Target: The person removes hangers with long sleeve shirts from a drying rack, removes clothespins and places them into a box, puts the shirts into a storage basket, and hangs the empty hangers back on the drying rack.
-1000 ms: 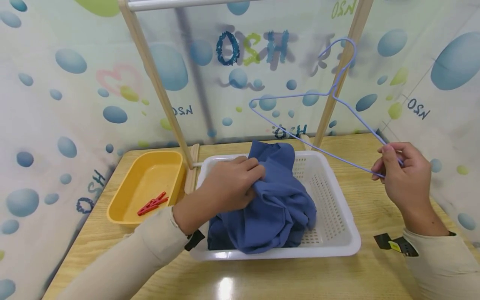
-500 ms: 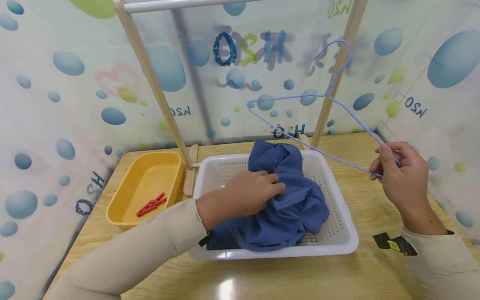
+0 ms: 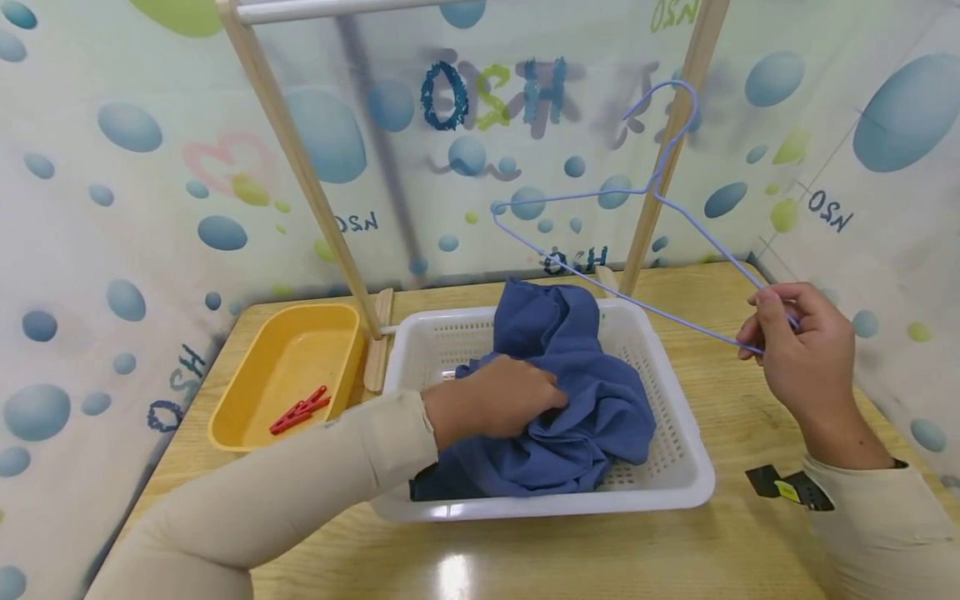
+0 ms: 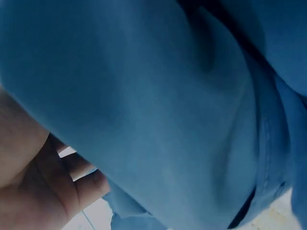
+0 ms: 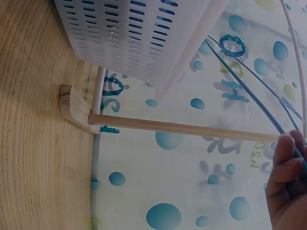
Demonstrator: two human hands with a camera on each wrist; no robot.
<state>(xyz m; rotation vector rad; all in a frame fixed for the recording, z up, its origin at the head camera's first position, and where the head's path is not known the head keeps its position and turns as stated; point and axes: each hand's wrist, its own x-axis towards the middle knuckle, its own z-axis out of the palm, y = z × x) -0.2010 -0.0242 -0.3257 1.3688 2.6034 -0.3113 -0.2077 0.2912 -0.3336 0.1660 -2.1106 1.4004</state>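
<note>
A crumpled blue garment (image 3: 600, 408) fills much of the white plastic basket (image 3: 678, 492). On top of it my left hand (image 3: 510, 398) grips a fold with curled fingers. In the left wrist view the blue cloth (image 4: 158, 115) hides part of that hand (image 4: 43, 191), including some fingertips; a stitched edge shows on the cloth. Off to the right, my right hand (image 3: 806, 367) holds a thin blue-purple wire hanger (image 3: 573, 198) by one lower corner. Its hook points up, and its far end hangs above the basket. The right wrist view shows fingers (image 5: 285, 172) around the hanger wire (image 5: 249, 91).
Left of the basket stands a yellow tray (image 3: 240, 417) with red clothespins (image 3: 300, 410) in it. Behind the basket rises a rack with wooden posts (image 3: 303, 167) and a white top bar (image 3: 330, 8). All stand on a wooden table (image 3: 360, 550) by patterned walls.
My left hand has moved right and slightly down across the basket, and the garment has shifted right and spread lower with it. The right hand still holds the hanger almost in place.
</note>
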